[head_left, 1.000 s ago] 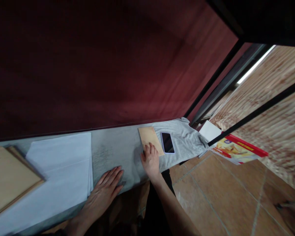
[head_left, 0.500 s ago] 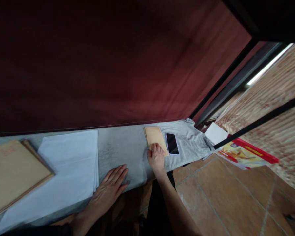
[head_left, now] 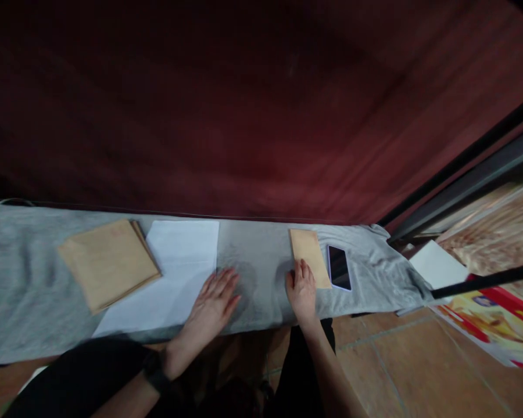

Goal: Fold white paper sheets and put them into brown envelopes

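My left hand (head_left: 213,302) lies flat with the fingers apart, at the right edge of a stack of white paper sheets (head_left: 181,276). Its fingertips reach past the sheets over the grey cloth. On a small pile of tan envelopes (head_left: 308,248) rests my right hand (head_left: 303,291), fingers stretched out over the lower left part. Close to the right of this pile is a phone (head_left: 339,267) with a dark screen and a pale purple edge. A larger stack of brown envelopes (head_left: 108,264) partly covers the left side of the sheets.
A grey cloth (head_left: 257,273) covers the long narrow surface, with a dark red panel (head_left: 226,145) behind it. Black metal bars (head_left: 483,283) stand at the right. Beyond lie a white flat piece (head_left: 438,264) and a red and yellow box (head_left: 501,319) on the tiled floor.
The view has turned left, showing more of the brown envelope stack. My left hand has shifted left toward the white sheets. My right hand stays on the tan envelopes.
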A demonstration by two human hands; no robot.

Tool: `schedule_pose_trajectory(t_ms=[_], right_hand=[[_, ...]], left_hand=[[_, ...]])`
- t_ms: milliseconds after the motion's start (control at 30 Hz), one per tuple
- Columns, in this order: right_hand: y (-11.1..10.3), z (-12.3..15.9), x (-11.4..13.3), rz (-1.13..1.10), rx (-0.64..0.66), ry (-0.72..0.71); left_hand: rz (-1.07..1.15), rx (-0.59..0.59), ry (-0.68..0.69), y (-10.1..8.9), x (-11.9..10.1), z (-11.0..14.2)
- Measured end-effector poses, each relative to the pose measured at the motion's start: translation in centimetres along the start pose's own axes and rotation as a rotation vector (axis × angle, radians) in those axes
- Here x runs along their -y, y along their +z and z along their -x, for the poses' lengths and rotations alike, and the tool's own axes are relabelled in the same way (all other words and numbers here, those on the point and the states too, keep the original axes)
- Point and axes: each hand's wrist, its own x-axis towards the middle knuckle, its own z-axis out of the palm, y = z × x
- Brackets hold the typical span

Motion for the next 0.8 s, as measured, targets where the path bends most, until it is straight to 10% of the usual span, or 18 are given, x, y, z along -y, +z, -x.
schedule_pose_trajectory(t_ms=[200,600,800], right_hand=[[2.1,2.0,6.1,-0.256,0.086,-0.197],[2.3,3.1,8.7,-0.194,0.131,-0.256],[2.3,3.1,8.8,-0.190,0.126,-0.256]], left_hand=[[-0.134,0.330,-0.408,-2.7,2.2,1.6],[-0.080,0.662,-0.386,-6.0,2.1,2.1],[-0.020,0.645,-0.315,-5.4,3.4,3.1]])
